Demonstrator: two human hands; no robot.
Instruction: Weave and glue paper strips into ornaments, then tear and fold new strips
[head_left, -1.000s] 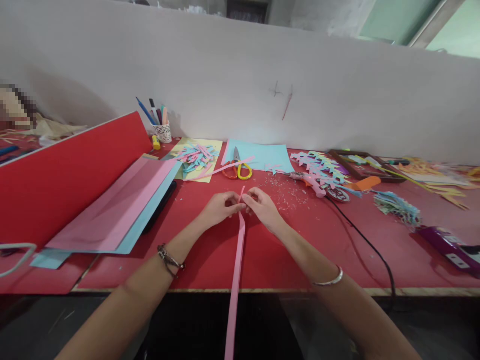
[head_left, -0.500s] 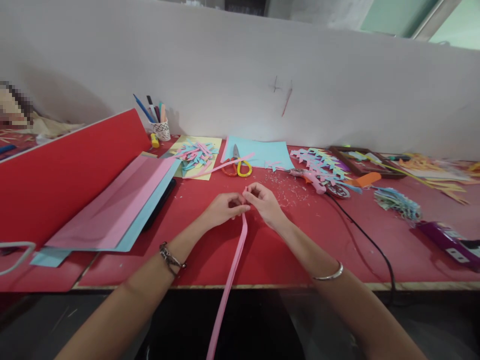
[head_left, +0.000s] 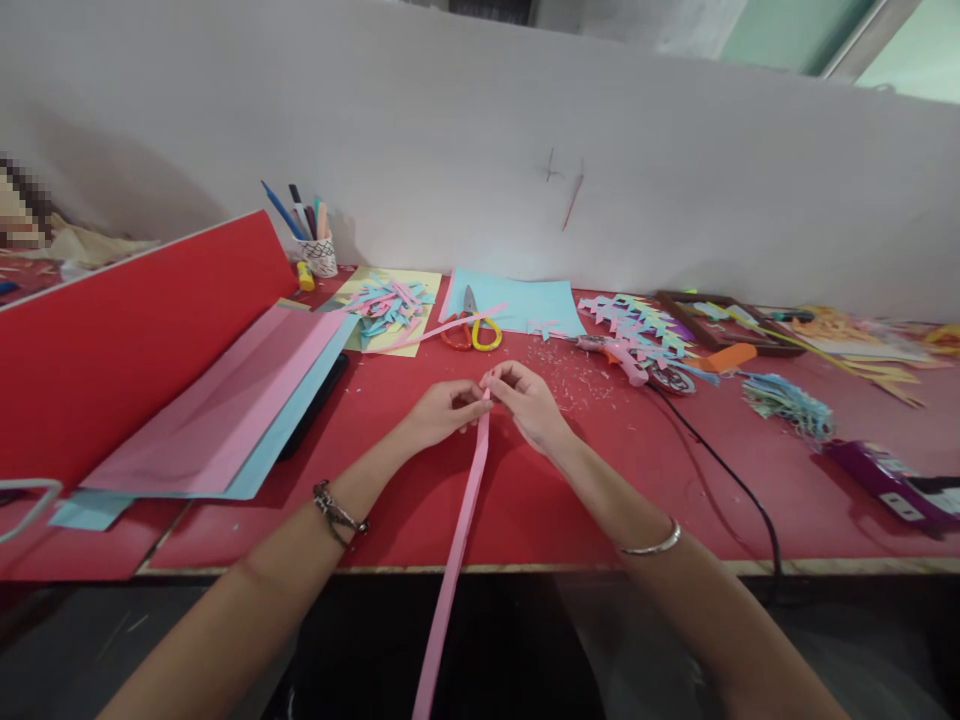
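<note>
A long pink paper strip (head_left: pixel 466 510) hangs from my fingertips down past the table's front edge. My left hand (head_left: pixel 446 412) pinches it near its upper end between thumb and fingers. At the very tip, my right hand (head_left: pixel 525 400) has its thumb and forefinger closed on the same strip, touching my left fingertips. The fingers hide the exact end of the strip. Beyond my hands lie scissors (head_left: pixel 486 334) with red and yellow handles, and another pink strip lies across them.
Small cut paper pieces (head_left: pixel 390 305) are heaped on a yellow sheet. A pink glue gun (head_left: pixel 626 360) with a black cable lies to the right, near a purple power strip (head_left: pixel 892 485). Pink and blue sheets (head_left: pixel 225 410) lean at left by a red board (head_left: pixel 135 340). A pen cup (head_left: pixel 321 256) stands behind.
Both hands stay pinched on the pink strip at nearly the same place, with slight finger movement. The whole view has shifted a little.
</note>
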